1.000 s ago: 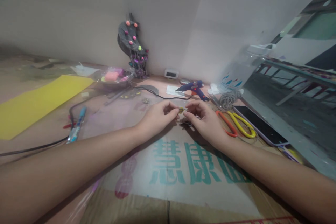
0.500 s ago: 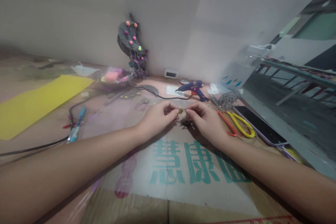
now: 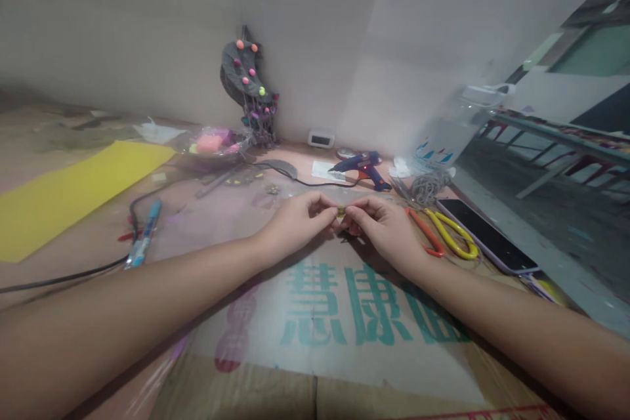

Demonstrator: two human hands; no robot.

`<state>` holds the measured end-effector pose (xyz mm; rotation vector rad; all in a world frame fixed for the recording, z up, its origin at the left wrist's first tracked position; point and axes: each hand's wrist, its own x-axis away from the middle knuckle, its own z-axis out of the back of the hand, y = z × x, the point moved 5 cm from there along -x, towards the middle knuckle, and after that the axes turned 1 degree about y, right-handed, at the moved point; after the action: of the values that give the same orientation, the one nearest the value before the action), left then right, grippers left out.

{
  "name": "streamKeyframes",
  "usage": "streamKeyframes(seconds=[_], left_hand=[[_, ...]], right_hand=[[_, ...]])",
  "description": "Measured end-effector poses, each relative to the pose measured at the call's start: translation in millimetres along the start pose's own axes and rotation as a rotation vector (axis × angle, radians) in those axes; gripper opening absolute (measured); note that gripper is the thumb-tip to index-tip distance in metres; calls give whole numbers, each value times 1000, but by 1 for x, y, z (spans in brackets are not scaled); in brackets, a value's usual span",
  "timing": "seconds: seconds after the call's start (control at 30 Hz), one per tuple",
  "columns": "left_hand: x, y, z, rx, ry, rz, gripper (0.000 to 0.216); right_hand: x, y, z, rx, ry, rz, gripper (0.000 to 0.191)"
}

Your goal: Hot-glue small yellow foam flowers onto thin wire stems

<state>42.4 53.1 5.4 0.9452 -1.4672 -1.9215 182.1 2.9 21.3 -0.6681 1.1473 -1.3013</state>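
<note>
Between my fingertips is a small yellow piece, too little to make out its kind. My left hand pinches it from the left with thumb and forefinger. From the other side my right hand closes on it the same way, the two hands almost touching. Just below them lies a small dark object, partly hidden by my fingers. Underneath is a clear plastic sheet printed with green characters. Scissors with orange and yellow handles rest beside my right hand.
A blue glue gun with a black cord stands behind my hands. To the right are grey yarn, a phone and a clear bottle. Leftward lie a yellow sheet, a pen and a grey moon ornament.
The yellow piece has turned slightly between my fingertips, and my hands have drawn a little closer together. Everything else stays where it was.
</note>
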Motion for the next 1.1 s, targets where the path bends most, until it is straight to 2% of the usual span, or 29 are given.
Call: streamKeyframes(seconds=[0.2,0.57,0.9,1.1], left_hand=[[4,6,-2,-50,-26,-69,17],[6,14,1,-260,54,-137,16],[7,16,2,-256,68,-131,17],[5,15,2,-197,61,-134,16]], right_hand=[[0,-2,1,16,-1,-1,22],[2,-6,-1,67,0,27,18],[2,-6,0,74,11,26,14],[2,-5,-2,30,-71,65,20]])
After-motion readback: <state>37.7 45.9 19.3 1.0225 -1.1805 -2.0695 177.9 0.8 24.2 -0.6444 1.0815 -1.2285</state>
